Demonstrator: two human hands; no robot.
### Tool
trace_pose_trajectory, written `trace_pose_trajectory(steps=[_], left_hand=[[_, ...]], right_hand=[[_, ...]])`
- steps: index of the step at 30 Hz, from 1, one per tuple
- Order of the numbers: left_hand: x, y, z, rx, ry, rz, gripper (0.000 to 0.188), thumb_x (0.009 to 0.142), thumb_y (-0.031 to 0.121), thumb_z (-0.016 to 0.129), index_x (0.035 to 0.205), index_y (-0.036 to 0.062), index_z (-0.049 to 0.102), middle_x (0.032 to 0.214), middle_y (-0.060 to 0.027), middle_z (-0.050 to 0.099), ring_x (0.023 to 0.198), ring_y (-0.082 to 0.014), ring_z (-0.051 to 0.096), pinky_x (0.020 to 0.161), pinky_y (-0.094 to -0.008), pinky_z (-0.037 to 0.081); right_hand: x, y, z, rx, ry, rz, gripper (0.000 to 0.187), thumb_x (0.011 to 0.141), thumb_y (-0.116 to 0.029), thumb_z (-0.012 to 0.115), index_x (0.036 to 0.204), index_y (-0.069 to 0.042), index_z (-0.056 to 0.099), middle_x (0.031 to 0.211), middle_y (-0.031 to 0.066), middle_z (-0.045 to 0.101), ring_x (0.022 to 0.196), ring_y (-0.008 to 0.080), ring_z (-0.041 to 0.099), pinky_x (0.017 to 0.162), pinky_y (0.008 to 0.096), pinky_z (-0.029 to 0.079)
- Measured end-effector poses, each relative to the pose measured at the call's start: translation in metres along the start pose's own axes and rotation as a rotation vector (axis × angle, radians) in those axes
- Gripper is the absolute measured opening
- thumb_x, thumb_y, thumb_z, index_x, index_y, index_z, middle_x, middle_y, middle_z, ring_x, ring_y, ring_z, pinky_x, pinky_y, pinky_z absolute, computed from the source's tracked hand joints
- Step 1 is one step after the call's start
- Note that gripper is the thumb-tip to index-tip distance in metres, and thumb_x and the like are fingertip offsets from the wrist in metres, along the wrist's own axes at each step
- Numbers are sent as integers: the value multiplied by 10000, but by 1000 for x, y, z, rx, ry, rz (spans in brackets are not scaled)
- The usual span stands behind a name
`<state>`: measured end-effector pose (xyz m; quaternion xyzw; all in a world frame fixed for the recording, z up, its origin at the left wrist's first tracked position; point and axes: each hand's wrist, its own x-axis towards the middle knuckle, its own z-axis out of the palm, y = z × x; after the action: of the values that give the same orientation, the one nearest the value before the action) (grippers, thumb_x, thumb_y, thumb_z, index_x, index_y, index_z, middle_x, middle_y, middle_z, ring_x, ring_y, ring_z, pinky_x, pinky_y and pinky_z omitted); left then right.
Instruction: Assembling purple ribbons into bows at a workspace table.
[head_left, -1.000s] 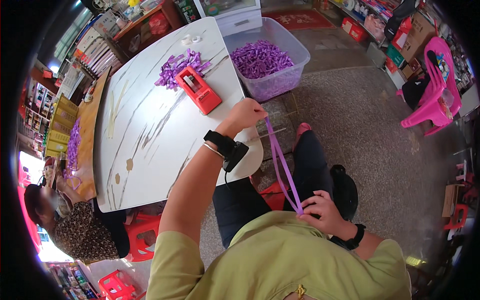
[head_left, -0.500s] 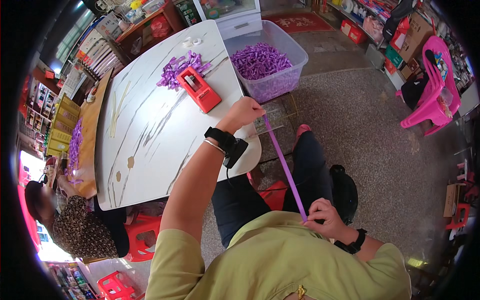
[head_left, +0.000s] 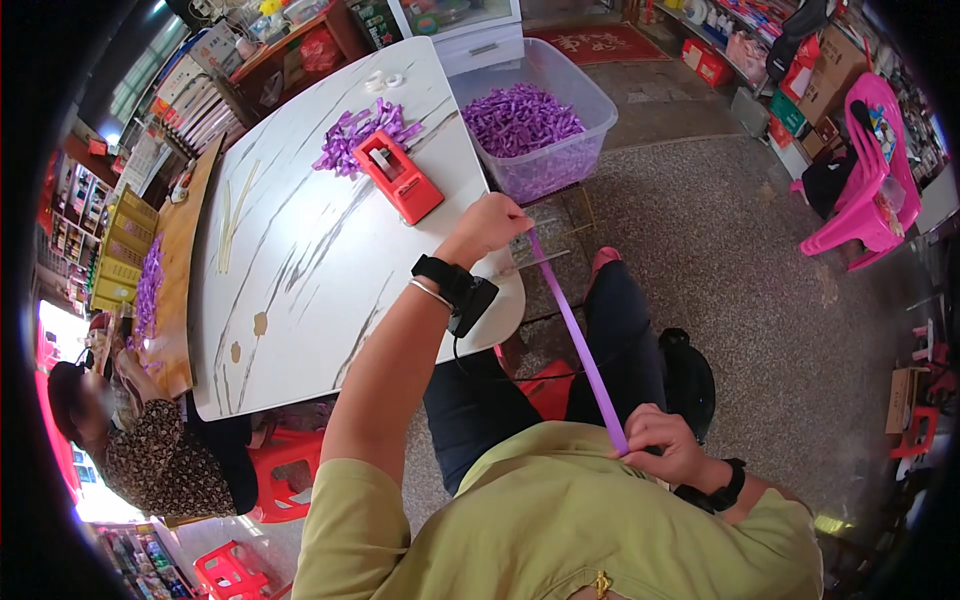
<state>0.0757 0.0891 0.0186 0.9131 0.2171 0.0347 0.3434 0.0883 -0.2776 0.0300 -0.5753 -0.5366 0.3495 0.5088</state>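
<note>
A purple ribbon runs taut and slanting above my lap between my two hands. My left hand, wearing a black wrist strap with a small device, is closed on its far end by the table's right edge. Near my stomach, my right hand pinches the near end between thumb and fingers. A thin, flat strip juts out from the table edge and passes close to the ribbon below my left hand. On the table, a red tape dispenser stands beside a pile of folded purple ribbon pieces.
The white marbled table fills the left side. Beyond its right edge stands a clear plastic bin of purple ribbon pieces. Tape rolls lie at the far end. Another person sits at the left; a pink chair stands right.
My right hand has shifted slightly right and towards me, drawing the near end of the ribbon along with it. My left hand has hardly moved.
</note>
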Motion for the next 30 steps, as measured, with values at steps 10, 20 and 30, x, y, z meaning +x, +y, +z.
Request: trace_pose_trajectory(steps=[10, 20, 30], left_hand=[[-2, 0, 3, -9, 3, 76, 245, 750, 202, 596, 760, -41, 561, 546, -166, 482, 479, -189, 427, 509, -354, 376], [-1, 4, -1, 42, -20, -2, 235, 756, 212, 590, 751, -23, 573, 566, -171, 498, 486, -220, 454, 511, -367, 379], [-2, 3, 4, 11, 17, -14, 180, 721, 241, 604, 754, 74, 661, 703, -141, 611, 661, -317, 585, 587, -387, 456]], right_hand=[[-5, 17, 8, 268, -111, 390, 49, 756, -52, 621, 760, -33, 667, 685, 43, 536, 699, 154, 501, 650, 269, 401], [33, -30, -23, 124, -73, -104, 28, 725, -67, 660, 736, -46, 674, 637, 17, 519, 639, 168, 487, 610, 284, 387], [209, -76, -88, 46, 173, -304, 179, 859, -127, 488, 873, -1, 614, 642, -31, 444, 603, 39, 390, 521, 197, 300]])
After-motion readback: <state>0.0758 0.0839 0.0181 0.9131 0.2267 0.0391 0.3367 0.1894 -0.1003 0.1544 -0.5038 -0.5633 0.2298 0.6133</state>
